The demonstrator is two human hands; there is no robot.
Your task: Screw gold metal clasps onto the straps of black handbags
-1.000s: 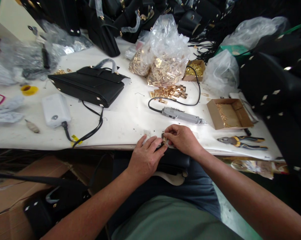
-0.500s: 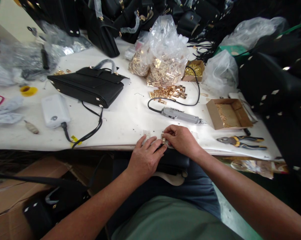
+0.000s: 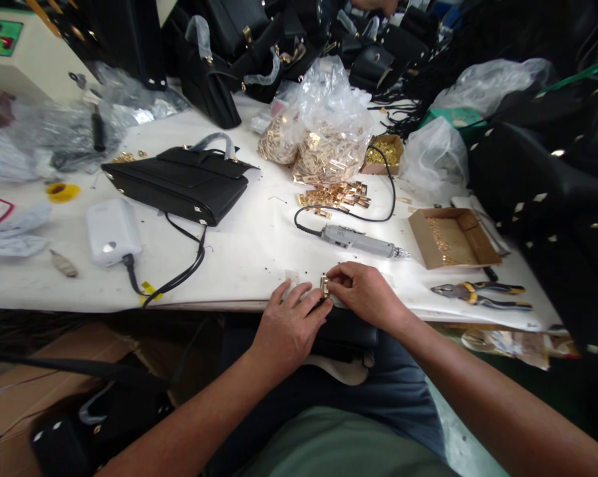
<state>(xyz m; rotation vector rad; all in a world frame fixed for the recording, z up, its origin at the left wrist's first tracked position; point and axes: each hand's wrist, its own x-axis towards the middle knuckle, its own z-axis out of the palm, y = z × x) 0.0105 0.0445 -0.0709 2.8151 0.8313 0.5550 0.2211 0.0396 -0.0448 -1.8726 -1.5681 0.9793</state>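
A small gold clasp sits at the near edge of the white counter, shiny and rectangular, standing on a black bag that lies in the person's lap. The right hand pinches the clasp between thumb and fingertips. The left hand lies flat just left of it, fingers extended side by side, pressing on the bag. Just beyond the hands lies a grey power tool, with pliers to the right.

Right hand pinches gold clasp at table edge; left hand flat beside.
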